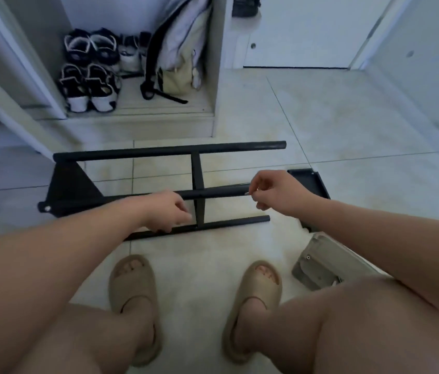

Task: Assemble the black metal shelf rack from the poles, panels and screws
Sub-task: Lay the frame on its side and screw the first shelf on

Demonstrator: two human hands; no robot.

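Note:
The partly built black rack [196, 168] lies on its side on the tiled floor. Three poles run left to right: a far pole [169, 151], a middle pole [218, 191] and a near pole [234, 222]. A triangular black panel [70, 187] joins them at the left end. My left hand [169, 211] grips the near pole from above. My right hand [275, 190] pinches a small silver screw [248, 193] at the open right end of the middle pole. A loose black panel [310, 182] lies on the floor behind my right hand.
A grey-green pouch [323, 263] lies on the floor under my right forearm. My feet in tan slides [132, 290] are in front of the rack. An open closet holds shoes [89, 87] and a bag [183, 49]. A white door [302, 31] stands far right.

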